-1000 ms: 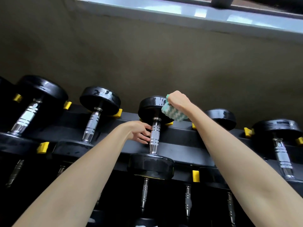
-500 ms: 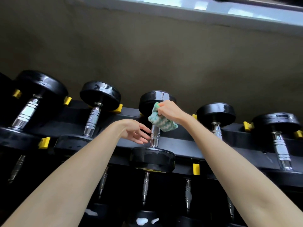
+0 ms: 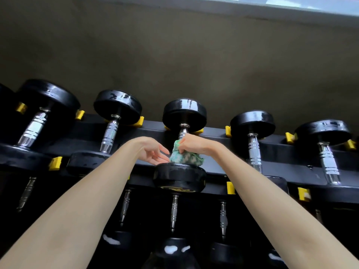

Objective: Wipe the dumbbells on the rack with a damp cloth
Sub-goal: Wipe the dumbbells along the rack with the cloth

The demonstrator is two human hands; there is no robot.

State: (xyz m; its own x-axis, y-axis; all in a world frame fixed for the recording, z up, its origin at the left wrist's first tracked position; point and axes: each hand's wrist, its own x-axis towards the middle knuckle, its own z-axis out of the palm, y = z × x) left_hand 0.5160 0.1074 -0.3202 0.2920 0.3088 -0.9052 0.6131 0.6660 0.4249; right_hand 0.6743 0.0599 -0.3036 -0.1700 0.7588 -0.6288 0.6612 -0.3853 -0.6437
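While the right hand grips the cloth against the dumbbell, the left hand hovers open.

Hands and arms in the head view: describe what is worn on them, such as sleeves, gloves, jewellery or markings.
Both are bare. The left hand and right hand wear no gloves, and no rings show. The left forearm and right forearm have no sleeves, watch, bands or markings as far as the frame reaches.

Black dumbbells with chrome handles line a black rack. Yellow stoppers mark its edges. The cloth is green-and-white checked.
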